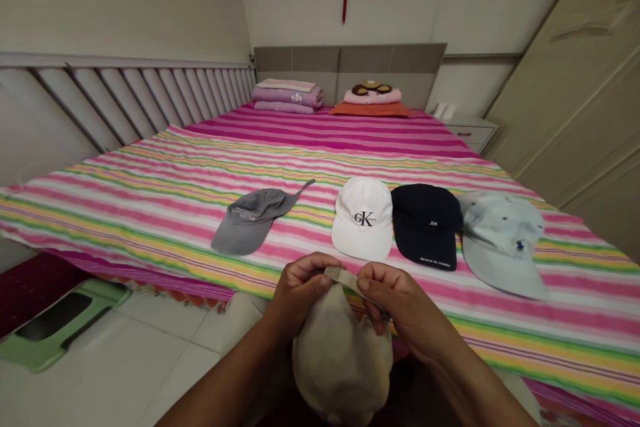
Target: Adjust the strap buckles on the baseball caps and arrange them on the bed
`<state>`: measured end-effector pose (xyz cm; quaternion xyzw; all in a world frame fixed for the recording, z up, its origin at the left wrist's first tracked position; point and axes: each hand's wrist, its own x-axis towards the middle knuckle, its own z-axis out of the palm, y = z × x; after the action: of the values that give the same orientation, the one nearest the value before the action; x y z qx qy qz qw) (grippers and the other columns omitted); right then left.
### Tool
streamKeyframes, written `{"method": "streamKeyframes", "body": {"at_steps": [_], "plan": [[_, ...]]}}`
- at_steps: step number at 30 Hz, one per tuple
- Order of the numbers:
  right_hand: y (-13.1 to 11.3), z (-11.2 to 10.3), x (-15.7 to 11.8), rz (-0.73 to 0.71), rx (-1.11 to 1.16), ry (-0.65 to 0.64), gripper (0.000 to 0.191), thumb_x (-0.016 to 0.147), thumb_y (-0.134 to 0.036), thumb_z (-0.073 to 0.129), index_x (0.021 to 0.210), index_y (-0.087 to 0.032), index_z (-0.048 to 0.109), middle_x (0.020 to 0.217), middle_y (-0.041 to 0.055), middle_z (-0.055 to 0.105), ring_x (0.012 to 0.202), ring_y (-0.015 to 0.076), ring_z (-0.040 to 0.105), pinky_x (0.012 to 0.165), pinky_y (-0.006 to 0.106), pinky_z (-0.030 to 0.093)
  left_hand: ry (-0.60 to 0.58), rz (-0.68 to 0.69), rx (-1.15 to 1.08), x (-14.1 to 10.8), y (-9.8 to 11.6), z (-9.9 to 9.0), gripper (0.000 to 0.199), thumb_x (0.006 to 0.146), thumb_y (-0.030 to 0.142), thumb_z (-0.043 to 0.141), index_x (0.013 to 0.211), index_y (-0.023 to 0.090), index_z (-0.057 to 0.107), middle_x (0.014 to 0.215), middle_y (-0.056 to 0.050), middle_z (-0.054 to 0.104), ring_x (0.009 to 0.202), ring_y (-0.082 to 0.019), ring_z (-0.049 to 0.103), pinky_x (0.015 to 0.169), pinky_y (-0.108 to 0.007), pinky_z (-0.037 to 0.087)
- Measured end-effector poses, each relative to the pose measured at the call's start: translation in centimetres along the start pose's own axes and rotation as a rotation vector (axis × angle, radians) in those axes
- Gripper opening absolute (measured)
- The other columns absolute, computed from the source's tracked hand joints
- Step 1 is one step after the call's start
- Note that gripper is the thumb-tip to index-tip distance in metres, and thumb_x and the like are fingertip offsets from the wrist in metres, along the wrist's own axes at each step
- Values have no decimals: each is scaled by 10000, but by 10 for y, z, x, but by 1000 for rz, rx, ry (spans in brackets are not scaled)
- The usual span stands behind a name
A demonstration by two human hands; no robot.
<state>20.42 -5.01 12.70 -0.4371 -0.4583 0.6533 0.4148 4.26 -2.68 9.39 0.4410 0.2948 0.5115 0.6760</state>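
Note:
A beige cap hangs between my hands at the bed's front edge, its back strap uppermost. My left hand pinches the strap's left end between thumb and fingers. On the strap's right part, my right hand is closed in a pinch. Beyond them on the striped sheet lie a grey cap with its strap sticking out, a white cap with black letters, a dark navy cap and a pale blue cap. The last three sit side by side, edges touching or overlapping.
Folded purple bedding and a pink and orange pile rest by the headboard. A white rail runs along the left. A green stool stands at lower left, a nightstand at back right.

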Motion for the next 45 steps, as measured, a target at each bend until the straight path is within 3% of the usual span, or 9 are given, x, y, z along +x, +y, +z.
{"method": "streamKeyframes", "body": {"at_steps": [5,15,22,25,30,36,40,45], "plan": [[-1,0,2,-18,-53,-5,285,673,-409,629,606,-162,504,361,-61,454,327,56,344,387,202,238,1,80,169,0,3,2,214,633,257,684,829,174,674,818,-37,647,755,-141,563,694,-237,427],[5,9,5,-4,69,17,228,676,-330,615,584,-175,477,361,-74,416,346,54,331,396,200,233,-1,87,166,-3,3,7,241,651,244,668,885,186,663,825,-35,659,754,-146,592,687,-244,453],[5,4,2,-50,171,-93,205,707,-312,617,671,-170,474,512,-42,500,434,64,394,423,193,278,18,-8,9,-3,0,8,354,573,177,723,920,193,654,827,-29,676,736,-135,604,671,-231,457],[5,1,0,-70,182,-68,224,670,-271,662,737,-181,468,578,-40,517,489,84,456,454,201,326,40,-59,-45,-3,-1,7,369,541,166,740,898,182,650,837,-36,676,710,-133,602,654,-238,455],[7,5,3,-115,251,-40,310,627,-290,708,689,-191,421,518,-64,479,446,84,453,452,218,338,-63,-78,-34,-1,0,11,250,562,185,726,795,153,643,731,-21,647,653,-124,581,634,-241,441],[6,0,1,-129,95,-31,280,706,-395,629,740,-181,451,557,-45,504,488,90,450,483,229,336,-77,-107,-91,-1,-2,6,217,581,188,715,778,154,629,696,2,607,617,-109,555,598,-229,422],[6,-9,-2,-49,-49,-57,297,739,-439,575,721,-150,506,634,-1,540,560,102,450,525,239,319,-26,-106,-148,-2,-7,0,242,571,205,723,790,168,625,692,5,607,604,-111,550,597,-242,426],[10,-10,-1,-14,-19,-76,276,697,-390,628,631,-142,526,588,-1,539,549,105,452,545,247,321,-38,-122,-136,-2,-9,1,245,561,197,728,781,171,624,679,10,603,582,-104,542,579,-234,423]]}}
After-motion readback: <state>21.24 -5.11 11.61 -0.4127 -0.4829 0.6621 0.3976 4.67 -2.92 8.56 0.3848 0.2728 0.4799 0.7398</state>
